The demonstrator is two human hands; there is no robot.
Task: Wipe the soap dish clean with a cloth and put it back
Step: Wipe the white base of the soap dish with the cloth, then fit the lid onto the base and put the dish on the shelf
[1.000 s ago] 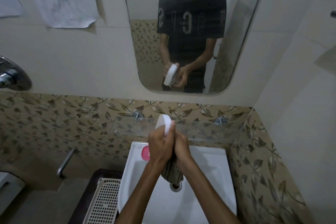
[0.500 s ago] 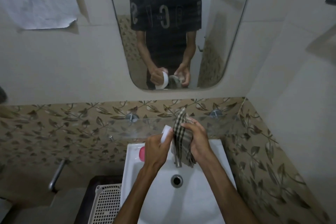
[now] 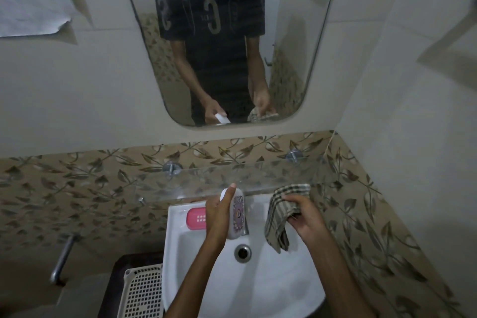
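Observation:
My left hand [image 3: 219,214] holds a white oval soap dish [image 3: 237,214] with a purple pattern on its face, flat side up, over the back of the white sink [image 3: 291,289]. My right hand [image 3: 303,217] grips a beige checked cloth [image 3: 280,217] off to the right, apart from the dish. The cloth hangs down over the basin. A pink soap-dish part [image 3: 196,218] lies on the sink's back left corner.
A glass shelf [image 3: 258,178] runs along the wall just above the sink, under a mirror [image 3: 227,41]. The tap is mostly hidden behind the dish. A white perforated basket [image 3: 142,292] stands to the left of the sink. The drain [image 3: 242,253] sits mid-basin.
My hands have come apart: the right hand took the cloth off the dish and moved right. The left hand turned the dish from on edge to patterned face up.

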